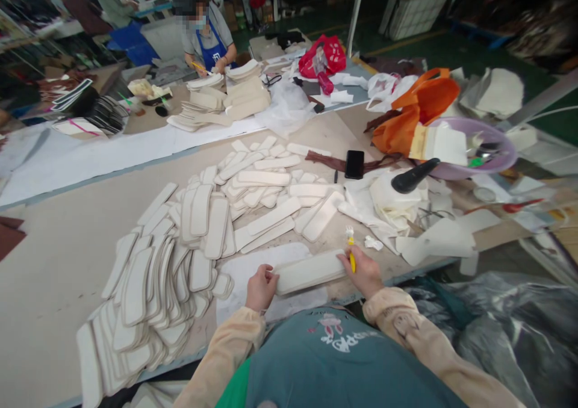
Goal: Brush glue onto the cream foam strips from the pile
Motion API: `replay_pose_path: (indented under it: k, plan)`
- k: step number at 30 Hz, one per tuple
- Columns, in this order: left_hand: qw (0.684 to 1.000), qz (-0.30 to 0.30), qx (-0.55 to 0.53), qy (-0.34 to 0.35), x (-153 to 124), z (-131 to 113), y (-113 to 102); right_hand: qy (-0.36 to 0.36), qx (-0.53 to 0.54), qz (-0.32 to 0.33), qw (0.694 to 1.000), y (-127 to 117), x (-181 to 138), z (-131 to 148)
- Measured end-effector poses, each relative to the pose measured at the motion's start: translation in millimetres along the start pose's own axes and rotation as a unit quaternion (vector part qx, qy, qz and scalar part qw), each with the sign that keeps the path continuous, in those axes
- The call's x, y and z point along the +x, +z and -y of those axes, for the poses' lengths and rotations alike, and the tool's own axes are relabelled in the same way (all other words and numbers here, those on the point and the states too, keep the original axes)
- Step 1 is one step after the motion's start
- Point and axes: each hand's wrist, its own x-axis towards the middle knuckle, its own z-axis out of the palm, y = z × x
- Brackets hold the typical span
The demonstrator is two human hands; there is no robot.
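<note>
A small stack of long, off-white strips with rounded ends point(309, 273) lies between my hands at the table's near edge. My left hand point(262, 287) is closed on the left end of this stack, fingers bent at its edge. At the stack's right end, my right hand point(365, 272) touches the strips while closed around a slim yellow-handled tool point(352, 259). The tool's tip is white; its exact kind cannot be made out. Under the stack is a white sheet point(271, 257). Many similar strips point(217, 227) are heaped to the left and beyond.
To the right are a black phone point(354, 164), a white bundle with a black handle-like piece point(415, 176), fabric scraps point(438, 239) and a purple basin point(501, 161). An orange bag point(422, 110) leans there. Across the table a co-worker point(210, 41) handles stacked pieces.
</note>
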Motion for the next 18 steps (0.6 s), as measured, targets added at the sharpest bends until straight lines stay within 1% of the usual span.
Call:
replay_pose_path:
  k: [2, 4, 6, 8, 10, 12, 14, 16, 18]
  plan:
    - [1.000, 0.004, 0.004, 0.007, 1, 0, -1, 0.008, -0.009, -0.005, 1.000, -2, 0, 1]
    - [1.000, 0.010, 0.009, 0.016, 2, 1, -1, 0.003, -0.015, -0.027, 1.000, -5, 0, 2]
    - [0.999, 0.015, 0.017, 0.026, 3, 2, -1, -0.040, 0.011, -0.052, 0.998, -9, -1, 5]
    - [0.999, 0.019, 0.030, 0.037, 4, 4, 0, -0.109, 0.053, -0.054, 0.991, -10, -2, 14]
    - [0.997, 0.014, 0.047, 0.051, 5, 6, 1, -0.194, 0.098, -0.017, 0.976, -6, -4, 28]
    - [0.995, 0.005, 0.069, 0.068, 6, 8, 1, -0.279, 0.128, 0.050, 0.950, 1, -4, 45]
    - [0.993, -0.001, 0.087, 0.082, 8, 8, 0, -0.346, 0.144, 0.123, 0.919, 10, -3, 62]
    - [0.991, 0.001, 0.098, 0.089, 9, 7, -1, -0.371, 0.139, 0.168, 0.903, 18, -1, 74]
    - [0.990, 0.005, 0.103, 0.092, 10, 5, -2, -0.366, 0.130, 0.183, 0.903, 22, -1, 75]
